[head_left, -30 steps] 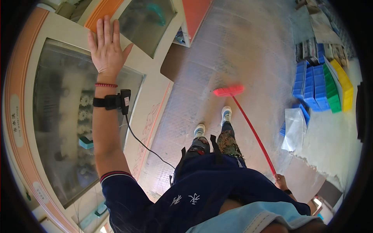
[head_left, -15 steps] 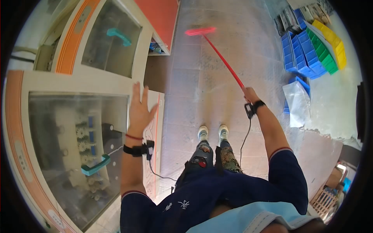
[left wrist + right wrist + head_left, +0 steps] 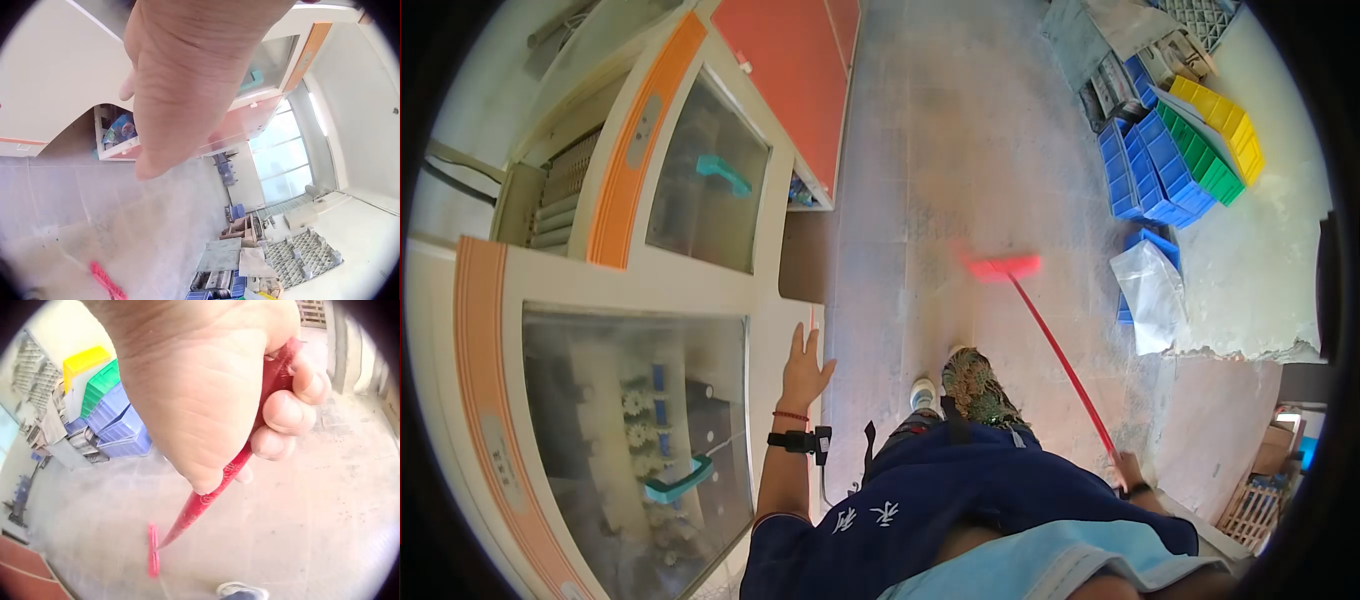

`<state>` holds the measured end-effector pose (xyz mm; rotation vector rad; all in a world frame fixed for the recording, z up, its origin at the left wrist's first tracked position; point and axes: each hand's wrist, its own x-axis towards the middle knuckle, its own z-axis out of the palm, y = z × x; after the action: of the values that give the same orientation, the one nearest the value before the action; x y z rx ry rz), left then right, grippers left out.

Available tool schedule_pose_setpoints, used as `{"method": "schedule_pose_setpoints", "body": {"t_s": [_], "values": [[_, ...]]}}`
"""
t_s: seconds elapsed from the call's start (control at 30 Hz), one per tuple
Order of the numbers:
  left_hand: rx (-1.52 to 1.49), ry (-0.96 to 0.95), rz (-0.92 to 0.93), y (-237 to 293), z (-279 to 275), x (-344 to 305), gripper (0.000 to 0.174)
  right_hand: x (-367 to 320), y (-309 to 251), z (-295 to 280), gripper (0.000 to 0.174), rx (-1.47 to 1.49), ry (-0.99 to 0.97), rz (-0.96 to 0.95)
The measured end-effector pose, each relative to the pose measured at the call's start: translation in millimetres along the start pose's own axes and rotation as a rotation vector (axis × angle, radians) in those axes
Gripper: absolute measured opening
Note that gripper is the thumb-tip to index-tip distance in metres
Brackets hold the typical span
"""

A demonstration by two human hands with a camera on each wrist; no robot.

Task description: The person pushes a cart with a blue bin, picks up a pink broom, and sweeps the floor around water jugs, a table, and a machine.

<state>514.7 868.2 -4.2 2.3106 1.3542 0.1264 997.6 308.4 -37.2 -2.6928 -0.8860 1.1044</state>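
A broom with a red handle slants across the head view, its pink-red broom head blurred over the floor ahead of the feet. My right hand grips the upper end of that handle at my right side. In the right wrist view, the fingers curl round the handle and the thumb lies along it. My left hand holds nothing; its fingers are spread, overlapping the edge of the pale machine on the left. The left wrist view shows mostly the palm side of this hand.
Teal door handles stick out from the machine's windowed doors. Beyond it stands a red-orange cabinet. Blue bins, a green bin and a yellow bin line the right, near a clear plastic sheet. Tiled floor runs between.
The broom first swung forward with the right arm stretched out, then came back toward the feet as that hand drew to my side. My left hand came down and back beside the machine.
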Motion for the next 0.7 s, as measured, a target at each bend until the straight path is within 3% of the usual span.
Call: {"method": "schedule_pose_setpoints", "body": {"t_s": [0.03,0.07,0.13,0.17,0.23,0.27,0.3,0.33,0.4,0.5,0.57,0.63,0.7], "values": [[-0.014,-0.019,-0.01,3,4,11,0.062,-37,-62,-33,0.034,0.405,-0.064,0.569],[-0.048,-0.039,0.001,5,10,27,0.063,-41,-65,-42,0.034,0.416,-0.05,0.573],[-0.052,-0.059,0.075,17,23,69,0.062,-46,-68,-48,0.03,0.213,0.093,0.441],[-0.054,-0.076,0.127,26,27,91,0.062,-37,-71,-52,0.03,0.218,0.097,0.453],[-0.099,-0.1,0.258,51,40,149,0.064,-1,-79,-68,0.031,0.088,0.175,0.289],[-0.116,-0.104,0.329,66,49,180,0.064,24,-120,-91,0.033,0.08,0.156,0.222],[-0.152,-0.127,0.414,82,57,212,0.065,58,-127,-100,0.031,0.001,0.2,0.067],[-0.187,-0.147,0.491,100,66,245,0.066,90,-172,-126,0.031,-0.035,0.151,0.081],[-0.269,-0.322,0.505,147,76,306,0.067,162,-237,-159,0.032,0.047,0.131,-0.038],[-0.277,-0.406,0.569,179,126,375,0.07,281,-312,-193,0.032,-0.076,0.032,-0.156],[-0.174,-0.349,0.684,199,136,423,0.074,346,-384,-223,0.032,-0.148,-0.031,-0.3],[-0.194,-0.33,0.633,207,145,465,0.076,409,-444,-246,0.03,-0.345,-0.112,-0.349],[-0.206,-0.305,0.581,209,159,497,0.077,467,-500,-259,0.03,-0.221,-0.183,-0.582]]}}
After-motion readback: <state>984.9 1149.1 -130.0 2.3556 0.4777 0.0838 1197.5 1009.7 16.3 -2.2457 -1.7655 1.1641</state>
